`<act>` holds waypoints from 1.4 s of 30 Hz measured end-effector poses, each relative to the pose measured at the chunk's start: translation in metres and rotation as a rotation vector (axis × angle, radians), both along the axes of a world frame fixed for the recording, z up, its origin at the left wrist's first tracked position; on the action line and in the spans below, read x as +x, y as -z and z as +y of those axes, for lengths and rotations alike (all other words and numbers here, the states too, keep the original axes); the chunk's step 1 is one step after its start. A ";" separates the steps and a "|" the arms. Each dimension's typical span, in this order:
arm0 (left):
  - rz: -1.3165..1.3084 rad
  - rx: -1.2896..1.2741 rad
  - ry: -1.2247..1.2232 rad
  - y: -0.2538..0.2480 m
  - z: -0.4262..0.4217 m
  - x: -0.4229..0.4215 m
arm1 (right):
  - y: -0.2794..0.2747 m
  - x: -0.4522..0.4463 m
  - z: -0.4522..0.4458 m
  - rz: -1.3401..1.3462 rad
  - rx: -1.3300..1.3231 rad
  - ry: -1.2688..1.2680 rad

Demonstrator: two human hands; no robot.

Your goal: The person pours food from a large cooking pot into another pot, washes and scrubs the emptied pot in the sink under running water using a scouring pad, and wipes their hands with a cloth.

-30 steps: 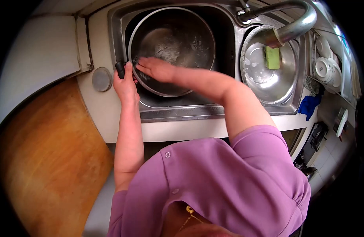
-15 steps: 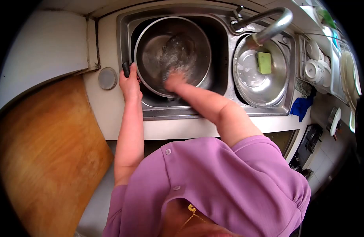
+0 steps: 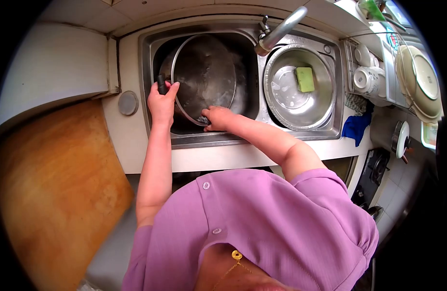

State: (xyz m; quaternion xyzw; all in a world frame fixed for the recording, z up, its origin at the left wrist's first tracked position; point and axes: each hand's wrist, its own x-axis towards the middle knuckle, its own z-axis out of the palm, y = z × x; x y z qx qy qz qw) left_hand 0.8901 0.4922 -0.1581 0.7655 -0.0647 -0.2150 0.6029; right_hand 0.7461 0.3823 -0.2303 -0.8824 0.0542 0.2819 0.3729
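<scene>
In the left sink basin (image 3: 247,77) a large steel pan (image 3: 199,63) is tilted, its left side raised, and water swirls at its right edge. My left hand (image 3: 161,107) is closed around the pan's black side handle (image 3: 162,85), thumb up by the rim. At the near rim, my right hand (image 3: 217,119) pinches a dark grey steel wool scrubber (image 3: 202,120) against the pan; the fingers partly cover it.
A metal bowl (image 3: 270,92) with a green sponge (image 3: 305,79) sits in the right basin. The faucet (image 3: 284,30) stands behind. A round lid (image 3: 128,103) lies left; a blue cloth (image 3: 355,129) hangs right, below a rack of cups (image 3: 366,80) and plates (image 3: 424,77).
The pan has gone from nearly level to tilted, and its water has shifted rightward. My right hand moved from inside the pan to its near rim. The faucet spout swung left.
</scene>
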 end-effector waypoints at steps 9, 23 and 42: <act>-0.717 0.203 0.296 -0.061 -0.008 -0.056 | -0.018 -0.047 -0.062 0.171 0.647 0.935; -1.352 0.378 0.667 -0.056 -0.013 -0.103 | -0.084 -0.076 -0.076 0.091 1.324 1.382; -0.709 0.724 -0.107 0.004 0.108 0.028 | -0.058 -0.026 -0.103 -0.081 1.651 1.114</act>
